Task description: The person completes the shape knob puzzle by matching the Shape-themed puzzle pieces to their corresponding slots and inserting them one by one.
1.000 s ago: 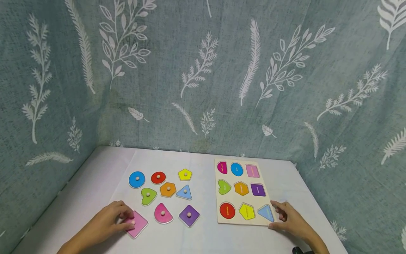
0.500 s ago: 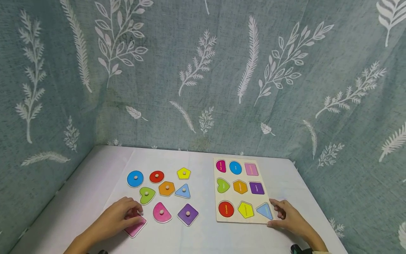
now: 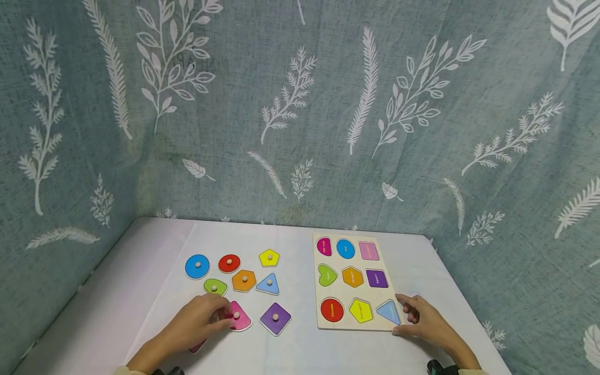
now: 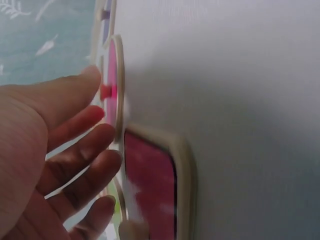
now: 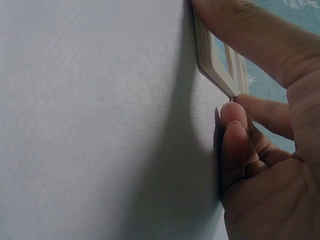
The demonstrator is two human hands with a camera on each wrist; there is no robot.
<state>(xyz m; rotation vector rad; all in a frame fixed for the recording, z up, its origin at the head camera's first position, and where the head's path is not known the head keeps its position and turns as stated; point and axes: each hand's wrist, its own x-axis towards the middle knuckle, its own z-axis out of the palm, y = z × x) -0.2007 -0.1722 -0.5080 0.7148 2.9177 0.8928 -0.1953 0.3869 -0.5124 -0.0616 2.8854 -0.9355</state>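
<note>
In the head view my left hand [image 3: 199, 320] is over a pink half-round knob piece [image 3: 242, 319]. Its thumb and fingers are spread on either side of the knob, and the left wrist view shows a gap around that red-looking knob [image 4: 106, 92]. Below this hand lies a pink square piece [image 4: 150, 185], mostly hidden in the head view. My right hand [image 3: 424, 324] holds the near right corner of a wooden shape puzzle board [image 3: 344, 292] between thumb and index finger, its other fingers curled. The board lies flat, with coloured, labelled recesses.
Around the left hand lie more knob pieces: a green heart [image 3: 214, 286], orange hexagon [image 3: 244, 280], blue circle [image 3: 197, 266], red oval [image 3: 229, 263], yellow pentagon [image 3: 269, 258], blue triangle [image 3: 268, 284] and purple square [image 3: 275, 319]. A patterned cloth [image 3: 300, 130] hangs behind the white table.
My left hand has left the pink square piece and moved right to the pink half-round piece. My right hand stays at the board's corner. The head view has shifted slightly.
</note>
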